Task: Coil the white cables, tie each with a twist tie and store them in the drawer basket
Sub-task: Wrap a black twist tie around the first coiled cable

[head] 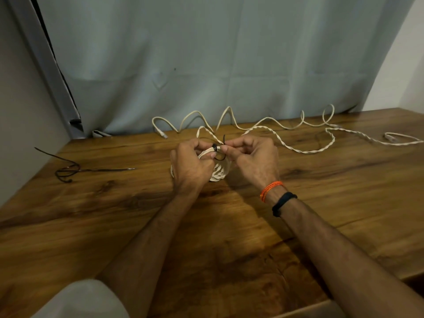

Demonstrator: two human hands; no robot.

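Observation:
A coiled white cable [221,171] stands on the wooden table [114,226] at its middle. My left hand [191,165] grips the top of the coil. A black twist tie [215,148] is wrapped round the coil's strands there. My right hand [252,157] pinches the loose ends of that tie just right of the wrap. A twisted white cable [305,151] runs uncoiled from behind the hands toward the right edge. Another white cable [229,117] lies in loops along the back of the table.
Several spare black twist ties [68,172] lie at the table's left side. A pale curtain [206,65] hangs behind the table. A wall [23,111] closes the left side. No drawer basket is in view.

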